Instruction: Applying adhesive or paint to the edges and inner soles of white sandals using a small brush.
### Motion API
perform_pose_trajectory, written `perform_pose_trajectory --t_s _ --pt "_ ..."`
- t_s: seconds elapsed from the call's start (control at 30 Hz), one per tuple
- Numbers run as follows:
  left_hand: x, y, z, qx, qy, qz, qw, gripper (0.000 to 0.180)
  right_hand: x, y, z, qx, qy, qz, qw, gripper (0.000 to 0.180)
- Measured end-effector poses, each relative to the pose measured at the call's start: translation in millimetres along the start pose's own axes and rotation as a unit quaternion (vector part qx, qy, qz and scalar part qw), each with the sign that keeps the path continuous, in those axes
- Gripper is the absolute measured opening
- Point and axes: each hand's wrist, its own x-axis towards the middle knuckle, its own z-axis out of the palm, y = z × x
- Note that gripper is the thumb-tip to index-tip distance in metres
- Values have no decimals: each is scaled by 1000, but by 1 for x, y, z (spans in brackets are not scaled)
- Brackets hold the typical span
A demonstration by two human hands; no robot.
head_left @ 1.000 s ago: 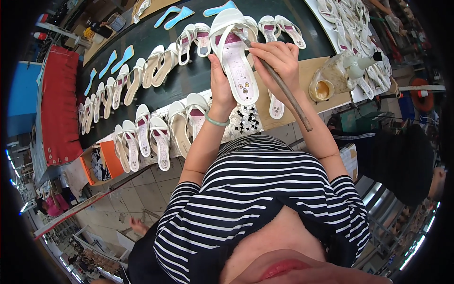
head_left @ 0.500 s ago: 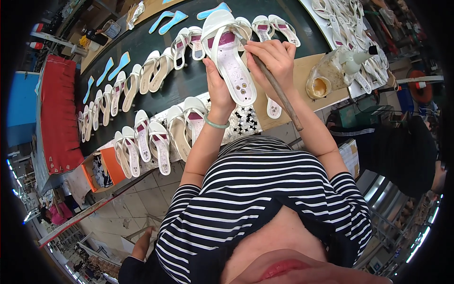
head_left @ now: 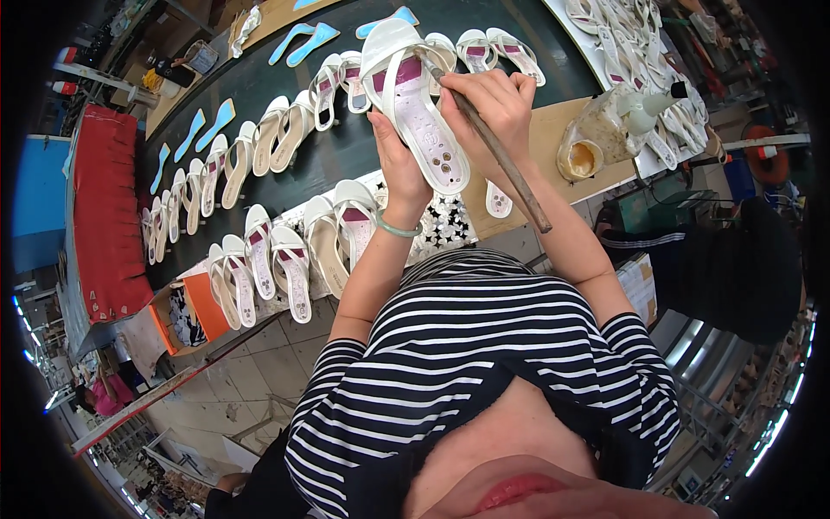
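My left hand [head_left: 400, 166] holds a white high-strapped sandal [head_left: 430, 143] from below and its left side, toe pointing away. Its insole is pale with a purple patch under the crossed straps and several small holes at the heel end. In my right hand [head_left: 491, 105] is a brown wooden-handled brush [head_left: 506, 160], gripped like a pen. The brush's far end reaches in by the sandal's strap, near the toe; its very tip is hidden there. A green bangle [head_left: 398, 227] circles my left wrist.
Rows of white sandals [head_left: 291, 272] line the dark green bench [head_left: 277, 195], with blue heel-shaped pieces [head_left: 313, 43] behind. A stained container with a yellowish opening [head_left: 582, 160] stands at right, near piled sandals [head_left: 627, 48]. An orange box [head_left: 206, 307] sits at left. A person in black [head_left: 726, 268] is at right.
The brush end has shifted slightly left along the strap, and my right hand with it. The sandal stays in my left hand, nearly still.
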Motion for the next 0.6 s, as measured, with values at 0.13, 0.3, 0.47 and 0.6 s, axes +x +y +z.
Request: perform_pose_trajectory --t_s 0.13,0.3,0.47,0.6 --pt "0 1 0 5 -1 4 1000 59 -1 1 3 29 8 6 1000 10" --pt "0 3 1 18 11 7 1000 62 1 -1 0 55 8 3 998 10" --pt "-2 4 0 13 1 -2 1000 60 1 -4 -1 74 1 -3 997 11" --pt "-2 4 -2 17 6 -2 1000 60 4 -9 -6 77 -18 -1 997 13"
